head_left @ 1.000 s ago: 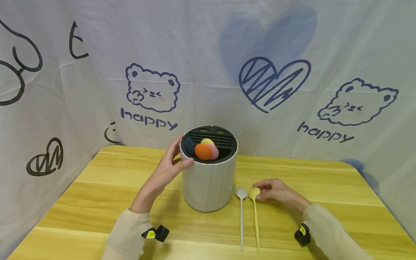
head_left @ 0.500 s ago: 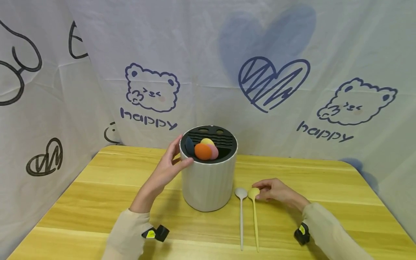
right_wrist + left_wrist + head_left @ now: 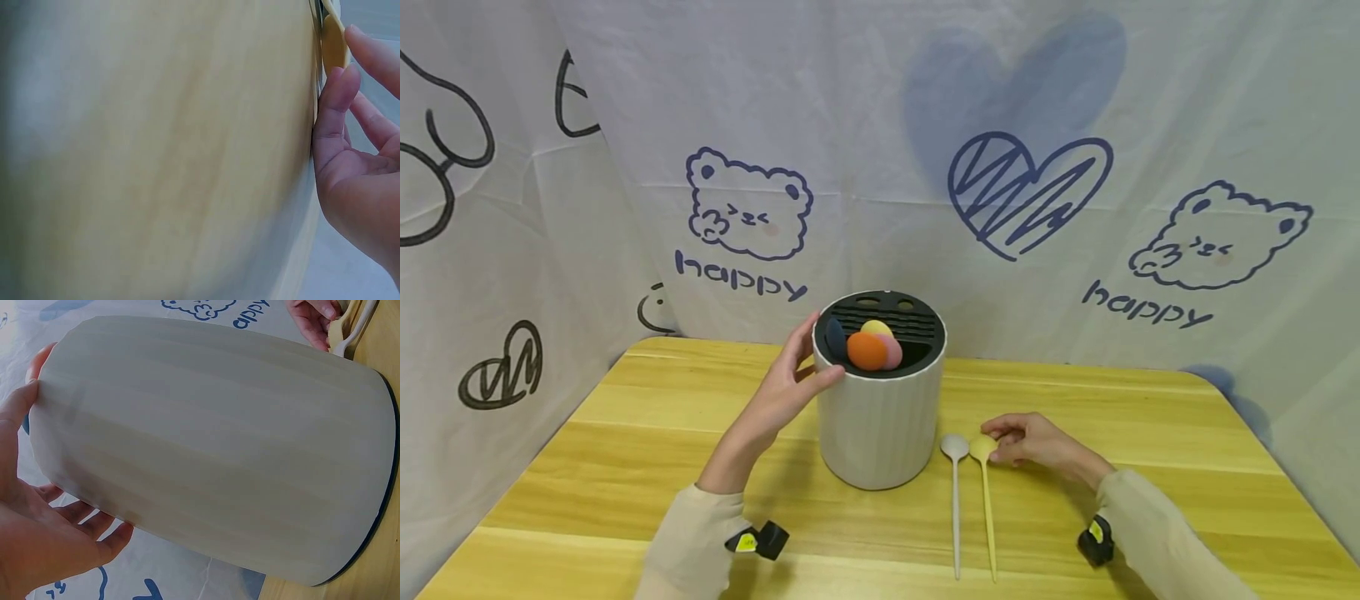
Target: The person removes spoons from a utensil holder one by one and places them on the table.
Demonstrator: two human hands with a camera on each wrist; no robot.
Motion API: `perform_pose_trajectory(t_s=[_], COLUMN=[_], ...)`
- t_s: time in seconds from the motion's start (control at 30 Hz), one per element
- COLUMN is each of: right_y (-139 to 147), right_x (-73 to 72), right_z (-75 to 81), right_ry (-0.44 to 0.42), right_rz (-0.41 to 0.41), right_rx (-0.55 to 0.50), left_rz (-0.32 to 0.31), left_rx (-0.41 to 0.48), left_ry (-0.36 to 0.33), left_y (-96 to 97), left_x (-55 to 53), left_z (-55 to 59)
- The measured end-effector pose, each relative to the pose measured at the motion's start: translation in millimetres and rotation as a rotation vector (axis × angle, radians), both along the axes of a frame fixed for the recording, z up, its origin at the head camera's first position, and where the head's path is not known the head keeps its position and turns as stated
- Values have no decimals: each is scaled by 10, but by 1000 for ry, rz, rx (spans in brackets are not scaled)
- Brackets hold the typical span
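A white ribbed utensil holder (image 3: 880,429) with a slotted black top stands mid-table. Orange (image 3: 867,352), pink, yellow and dark blue rounded spoon heads poke up from its top. My left hand (image 3: 782,392) grips the holder's upper left side, thumb by the near rim and fingers behind; the left wrist view shows several fingertips along its wall. To its right lie two long-handled spoons, a grey one (image 3: 955,447) and a yellow one (image 3: 988,508), bowls away from me. My right hand (image 3: 1037,442) pinches the yellow spoon's bowl (image 3: 333,47) between thumb and fingers.
The wooden table (image 3: 1150,433) ends at a white cloth backdrop (image 3: 880,125) with drawn bears and hearts, close behind the holder. Another cloth (image 3: 497,275) hangs on the left. The two spoons lie side by side, a narrow gap between their handles.
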State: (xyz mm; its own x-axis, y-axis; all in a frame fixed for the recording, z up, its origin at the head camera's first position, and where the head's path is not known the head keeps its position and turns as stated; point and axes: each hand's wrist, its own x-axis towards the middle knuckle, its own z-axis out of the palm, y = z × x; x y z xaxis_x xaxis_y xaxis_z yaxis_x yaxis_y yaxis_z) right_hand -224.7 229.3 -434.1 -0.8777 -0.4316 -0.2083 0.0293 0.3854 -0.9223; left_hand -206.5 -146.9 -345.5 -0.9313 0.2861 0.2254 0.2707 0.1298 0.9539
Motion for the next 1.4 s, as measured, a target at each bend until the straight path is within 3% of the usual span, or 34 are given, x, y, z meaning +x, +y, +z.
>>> perform_pose_trajectory(t_s=[1.0,1.27,1.4], right_y=[81,57,34], right_x=[2,23,29], right_z=[-26,67,178], right_ry=[-38,-65,-39], right_rz=[-44,-124,-179], right_rx=[-61,-95,-70], left_rz=[6,8,1], left_rx=[4,7,6], left_ry=[1,-1,-1], left_y=[-1,-2,7], left_x=[23,34,22], left_z=[1,8,7])
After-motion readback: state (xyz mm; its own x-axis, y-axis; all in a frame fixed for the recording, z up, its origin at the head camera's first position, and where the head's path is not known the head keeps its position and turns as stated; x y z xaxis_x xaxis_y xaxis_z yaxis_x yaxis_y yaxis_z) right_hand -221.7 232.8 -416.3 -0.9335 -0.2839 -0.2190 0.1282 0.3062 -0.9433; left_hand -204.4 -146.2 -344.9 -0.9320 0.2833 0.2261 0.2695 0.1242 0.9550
